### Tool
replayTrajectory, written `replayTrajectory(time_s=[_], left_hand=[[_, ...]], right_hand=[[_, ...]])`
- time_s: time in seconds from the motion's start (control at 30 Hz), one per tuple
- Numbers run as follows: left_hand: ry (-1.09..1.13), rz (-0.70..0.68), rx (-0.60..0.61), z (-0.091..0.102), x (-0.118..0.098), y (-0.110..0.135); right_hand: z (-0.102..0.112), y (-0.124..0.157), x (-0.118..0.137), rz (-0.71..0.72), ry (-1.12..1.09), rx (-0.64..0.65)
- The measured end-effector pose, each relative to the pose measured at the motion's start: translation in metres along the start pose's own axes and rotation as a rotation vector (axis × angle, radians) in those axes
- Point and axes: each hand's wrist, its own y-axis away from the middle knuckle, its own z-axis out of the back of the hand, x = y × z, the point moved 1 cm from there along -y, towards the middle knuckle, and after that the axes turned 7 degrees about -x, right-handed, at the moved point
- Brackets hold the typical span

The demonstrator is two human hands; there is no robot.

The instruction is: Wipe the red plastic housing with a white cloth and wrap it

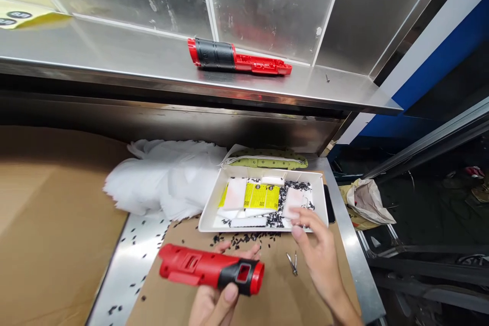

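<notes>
Left hand [214,300]: closed around a red-and-black plastic tool housing [212,268], thumb on its black collar, held level above the cardboard sheet [267,285] at the near edge of the steel bench. Right hand [319,254]: open and holding nothing, fingertips at the near right corner of the white tray [214,209], which carries yellow labels [262,196], white pads and small black screws [282,204]. Adjacent: tweezers [292,263] on the cardboard just left of the right hand, loose screws scattered before the tray, crumpled white foam sheets [164,175] to the tray's left, a second red-and-black housing [237,58] on the steel shelf [114,61] above.
</notes>
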Motion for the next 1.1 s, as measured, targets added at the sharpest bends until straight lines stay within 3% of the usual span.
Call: replayTrajectory(time_s=[0.1, 0.23, 0.4, 0.53, 0.6, 0.7, 0.87, 0.93, 1.1], left_hand=[[-0.16, -0.128, -0.01, 0.01, -0.006, -0.008], [-0.149, -0.265, -0.088, 0.023, -0.018, -0.008], [0.021, -0.092, -0.103, 0.021, -0.026, 0.008], [0.204, 0.146, -0.052, 0.022, -0.02, 0.014], [0.267, 0.261, -0.017, 0.022, -0.016, 0.018], [0.274, 0.232, 0.053, 0.015, -0.012, 0.029], [0.372, 0.34, 0.134, -0.004, -0.007, 0.052], [0.403, 0.347, 0.147, -0.008, -0.005, 0.059], [0.342, 0.359, 0.109, -0.012, -0.009, 0.077]], right_hand=[[0.019, -0.02, -0.007, 0.04, 0.3, -0.048], [0.027, -0.004, -0.049, -0.04, 0.548, 0.175], [-0.007, 0.039, -0.119, -0.173, 0.719, 0.198], [-0.023, 0.048, -0.142, -0.194, 0.613, 0.186], [-0.018, 0.047, -0.139, -0.19, 0.467, 0.203], [-0.001, 0.047, -0.117, -0.208, 0.222, 0.218], [0.034, 0.058, -0.06, -0.378, -0.494, 0.193], [0.043, 0.066, -0.039, -0.273, -0.558, 0.175], [0.045, 0.097, 0.001, 0.279, -0.21, -0.053]])
